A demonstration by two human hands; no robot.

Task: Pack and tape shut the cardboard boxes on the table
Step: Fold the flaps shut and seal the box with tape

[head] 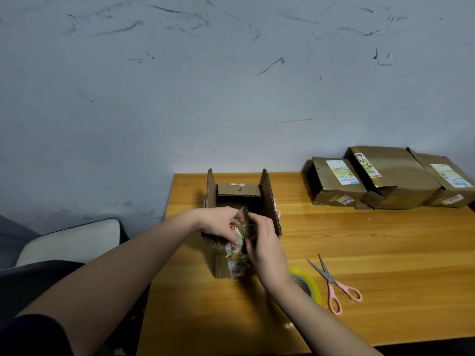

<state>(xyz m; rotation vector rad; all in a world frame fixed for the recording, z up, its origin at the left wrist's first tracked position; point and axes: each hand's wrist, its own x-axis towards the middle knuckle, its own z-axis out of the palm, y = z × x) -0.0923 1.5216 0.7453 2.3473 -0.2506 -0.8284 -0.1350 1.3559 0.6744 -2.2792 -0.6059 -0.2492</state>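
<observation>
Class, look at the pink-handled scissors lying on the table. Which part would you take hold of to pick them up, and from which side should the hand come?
Take the scissors by the pink loops nearest the table's front edge, reaching from the near right. They lie flat with the blades slightly parted and pointing away towards the open box, so the loops face the person. The right hand is closest, though both hands are now busy at the box.

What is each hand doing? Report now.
Left hand: pinches the clear plastic packet above the open cardboard box.
Right hand: grips the same packet.
</observation>
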